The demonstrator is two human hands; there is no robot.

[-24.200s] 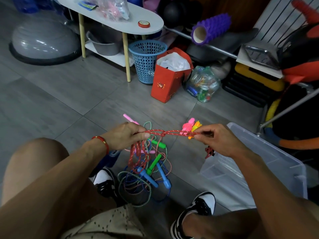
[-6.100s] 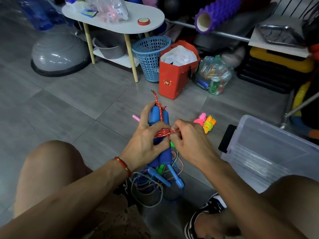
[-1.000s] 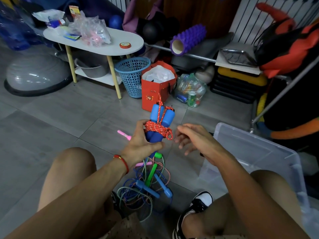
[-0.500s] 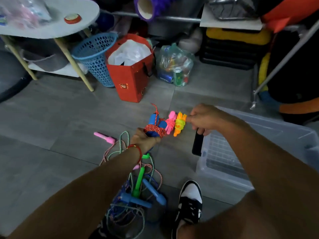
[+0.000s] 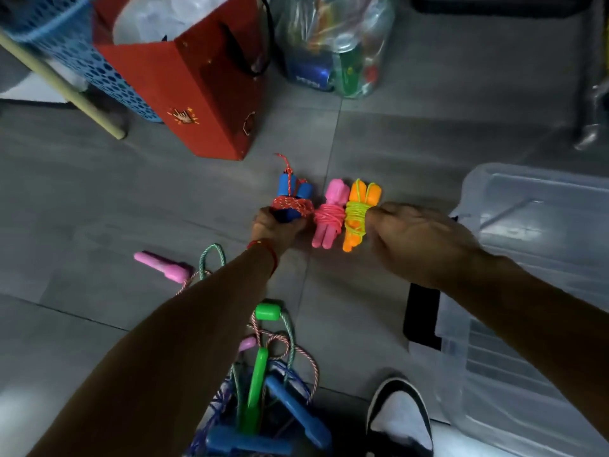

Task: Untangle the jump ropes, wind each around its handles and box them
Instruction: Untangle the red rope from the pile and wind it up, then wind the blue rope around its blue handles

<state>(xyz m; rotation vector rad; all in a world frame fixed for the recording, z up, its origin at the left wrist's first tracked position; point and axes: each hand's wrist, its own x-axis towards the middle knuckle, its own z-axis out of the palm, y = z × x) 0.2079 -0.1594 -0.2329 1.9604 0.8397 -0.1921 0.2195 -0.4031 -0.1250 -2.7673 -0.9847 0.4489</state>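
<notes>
Left hand (image 5: 275, 227) grips the blue bundle (image 5: 291, 199) beside the pink bundle (image 5: 329, 214); right hand (image 5: 415, 239) pinches the orange bundle (image 5: 359, 212).

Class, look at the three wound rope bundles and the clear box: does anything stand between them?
Nothing visible does. The blue-handled bundle, pink bundle and orange bundle sit in a row; only the right hand and bare floor lie before the clear box.

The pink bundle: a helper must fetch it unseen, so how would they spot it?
Start at the red paper bag on the grey floor; just in front lie three wound ropes in a row. The pink bundle is the middle one, between blue handles with red rope and the orange bundle.
</notes>
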